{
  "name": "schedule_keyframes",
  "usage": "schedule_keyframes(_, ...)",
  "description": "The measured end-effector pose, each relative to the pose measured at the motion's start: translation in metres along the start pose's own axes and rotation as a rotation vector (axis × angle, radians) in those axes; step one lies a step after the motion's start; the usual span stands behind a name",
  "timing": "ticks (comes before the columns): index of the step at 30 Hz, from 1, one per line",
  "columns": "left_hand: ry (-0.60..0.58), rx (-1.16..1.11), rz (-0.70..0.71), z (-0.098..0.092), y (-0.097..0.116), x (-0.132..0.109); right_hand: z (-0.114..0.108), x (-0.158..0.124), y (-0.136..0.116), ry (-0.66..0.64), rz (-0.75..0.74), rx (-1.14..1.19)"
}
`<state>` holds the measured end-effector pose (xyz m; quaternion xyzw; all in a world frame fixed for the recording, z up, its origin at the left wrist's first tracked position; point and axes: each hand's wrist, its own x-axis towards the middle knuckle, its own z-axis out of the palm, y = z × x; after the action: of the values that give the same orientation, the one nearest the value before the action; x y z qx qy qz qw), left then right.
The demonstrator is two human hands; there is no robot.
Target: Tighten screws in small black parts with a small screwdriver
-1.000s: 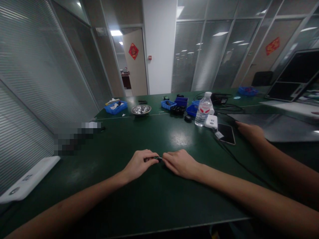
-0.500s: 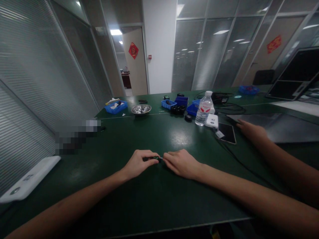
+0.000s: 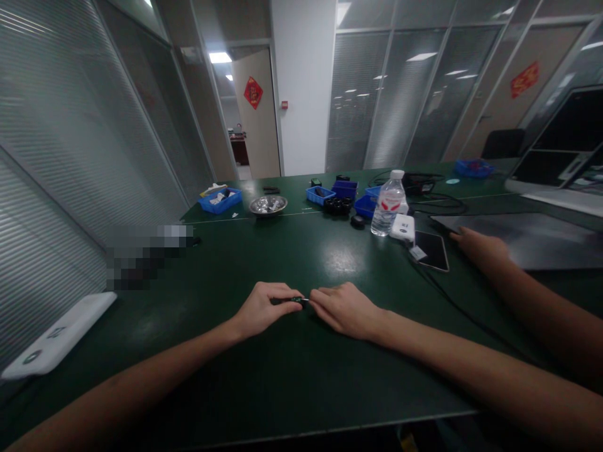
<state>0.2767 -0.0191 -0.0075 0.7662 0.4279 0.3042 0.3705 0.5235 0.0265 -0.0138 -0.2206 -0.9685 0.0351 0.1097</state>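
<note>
Pinched a small black-and-green piece [image 3: 298, 300] in the left hand [image 3: 258, 310]; curled the right hand [image 3: 345, 309] by the silvery tip [image 3: 306, 299], with an unclear hold; looked mid-work, unfinished.

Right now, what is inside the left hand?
The left hand pinches a dark object with some green, a thin bright piece reaching from it toward the right hand. What its closed grip covers cannot be seen.

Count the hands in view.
3: the left hand pinching a small dark item and the right hand beside it, centre; another person's hand by the flat grey panel, right. More may be hidden.
</note>
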Motion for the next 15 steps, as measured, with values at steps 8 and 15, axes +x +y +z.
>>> schedule_keyframes(8, 0.014, -0.021, 0.012, 0.0075, 0.0045, 0.0035, 0.0025, 0.003, -0.0055, 0.048, 0.051, 0.074)
schedule_keyframes(15, 0.042, 0.06, -0.035, 0.0057, 0.0023, 0.0035, 0.0033, 0.0024, -0.002, 0.032, 0.072, 0.039)
